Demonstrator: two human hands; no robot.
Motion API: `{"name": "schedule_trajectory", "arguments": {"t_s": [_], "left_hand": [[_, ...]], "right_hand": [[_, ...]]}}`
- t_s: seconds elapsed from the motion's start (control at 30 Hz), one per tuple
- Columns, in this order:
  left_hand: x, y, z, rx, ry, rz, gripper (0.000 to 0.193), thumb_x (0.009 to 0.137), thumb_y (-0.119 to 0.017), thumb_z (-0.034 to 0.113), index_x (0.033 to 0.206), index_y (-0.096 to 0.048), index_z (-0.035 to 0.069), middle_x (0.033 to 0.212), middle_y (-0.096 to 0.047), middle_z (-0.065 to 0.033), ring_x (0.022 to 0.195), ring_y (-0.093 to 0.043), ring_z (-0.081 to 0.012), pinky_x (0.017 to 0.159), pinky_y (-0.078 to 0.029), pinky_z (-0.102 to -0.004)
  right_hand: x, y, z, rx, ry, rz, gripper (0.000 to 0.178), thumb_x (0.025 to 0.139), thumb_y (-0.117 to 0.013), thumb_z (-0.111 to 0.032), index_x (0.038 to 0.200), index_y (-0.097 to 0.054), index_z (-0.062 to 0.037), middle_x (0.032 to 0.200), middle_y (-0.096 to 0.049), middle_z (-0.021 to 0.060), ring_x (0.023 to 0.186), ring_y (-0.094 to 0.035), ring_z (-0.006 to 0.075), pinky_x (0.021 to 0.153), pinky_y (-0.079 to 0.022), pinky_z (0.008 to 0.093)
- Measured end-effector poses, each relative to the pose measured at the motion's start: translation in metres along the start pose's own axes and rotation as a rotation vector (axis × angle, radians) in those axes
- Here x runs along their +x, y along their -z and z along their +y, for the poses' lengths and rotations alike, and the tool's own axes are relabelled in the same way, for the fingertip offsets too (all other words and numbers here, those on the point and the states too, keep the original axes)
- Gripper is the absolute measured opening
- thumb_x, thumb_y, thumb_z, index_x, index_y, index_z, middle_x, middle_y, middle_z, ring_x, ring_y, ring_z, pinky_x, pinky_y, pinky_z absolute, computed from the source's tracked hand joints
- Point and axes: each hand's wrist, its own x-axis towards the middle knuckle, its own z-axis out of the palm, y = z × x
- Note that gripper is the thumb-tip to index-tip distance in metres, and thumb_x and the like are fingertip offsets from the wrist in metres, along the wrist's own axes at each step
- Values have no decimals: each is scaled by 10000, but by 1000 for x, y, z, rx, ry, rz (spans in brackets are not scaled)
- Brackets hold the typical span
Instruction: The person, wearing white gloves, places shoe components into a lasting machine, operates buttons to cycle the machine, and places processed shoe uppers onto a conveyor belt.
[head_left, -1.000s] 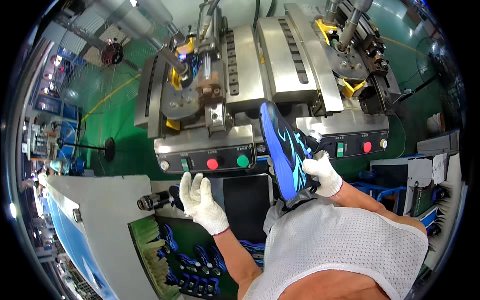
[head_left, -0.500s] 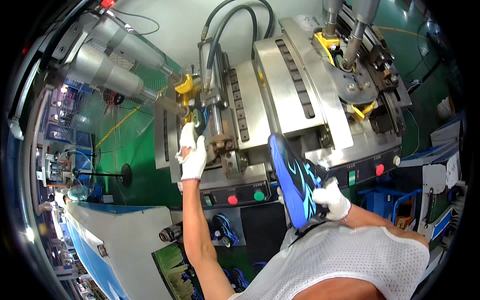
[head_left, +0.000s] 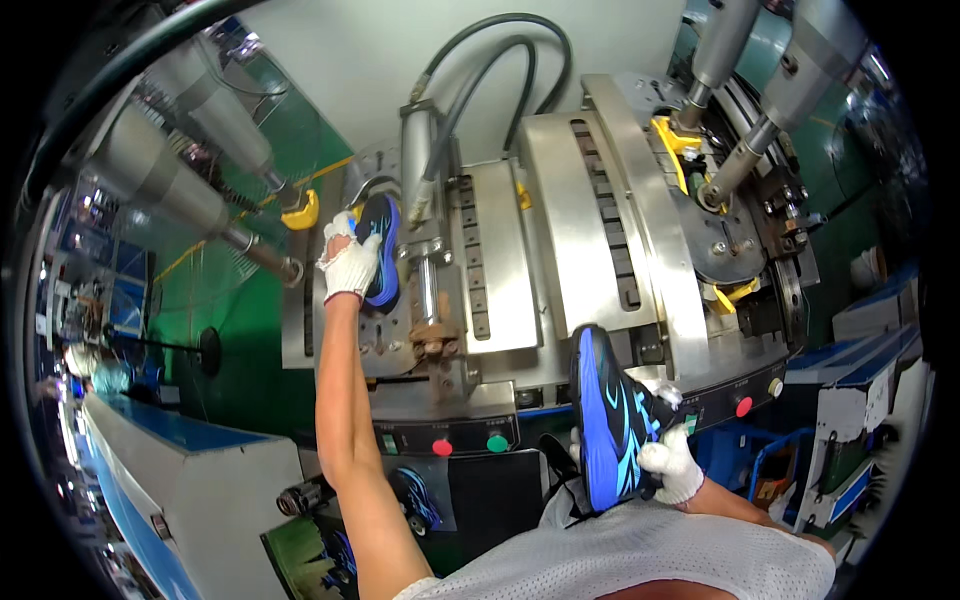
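Observation:
My left hand [head_left: 350,262], in a white glove with bare skin showing at the back, grips the side of a black and blue sneaker [head_left: 381,250]. That sneaker sits at the left station of a metal machine, its blue sole side turned to the right. My right hand [head_left: 672,467], gloved too, is closed round the upper of a second black and blue sneaker [head_left: 606,420]. It is held toe up in front of my body, its blue sole facing left. Some of the right fingers are hidden behind the shoe.
Left of the first shoe stand metal press rods [head_left: 262,255] and a yellow pad [head_left: 301,210]. Yellow pads [head_left: 735,295] and slanting cylinders [head_left: 745,150] occupy the right station. Along the front runs a panel with a green button [head_left: 497,443] and red buttons. Another sneaker [head_left: 415,498] lies below.
The left press rods and yellow pad have drawn away to the left, baring the shoe there. My left hand now holds that shoe. The view has shifted; the right hand keeps its sneaker.

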Motion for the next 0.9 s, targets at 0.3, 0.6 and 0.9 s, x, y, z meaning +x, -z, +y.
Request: {"name": "schedule_trajectory", "arguments": {"t_s": [0.3, 0.6, 0.9], "left_hand": [[-275, 157, 42, -312, 201, 339, 592, 775, -839, 59, 1308, -587, 2, 1287, -595, -194, 1183, -604, -349, 1049, -475, -433], [-567, 27, 53, -41, 1054, 148, 418, 721, -850, 265, 1029, -651, 65, 1071, -629, -140, 992, -640, -385, 858, -513, -522], [-721, -60, 98, 332, 1367, 488, 559, 866, -823, 234, 1289, -588, -47, 1256, -612, -236, 1167, -585, -431, 1049, -482, -505]], "right_hand": [[105, -142, -1, -113, -92, -26, 480, 928, -779, -194, 1353, -588, -81, 1221, -699, 56, 1084, -700, 174, 902, -593, 370], [547, -125, 51, -1412, 381, 551, 314, 951, -557, -269, 1146, -689, -62, 1144, -738, 152, 1060, -713, 284, 878, -560, 390], [552, -210, 159, -2024, 321, 340, 327, 922, -642, -302, 1185, -725, -127, 1167, -742, 116, 1109, -716, 269, 916, -587, 403]]}}
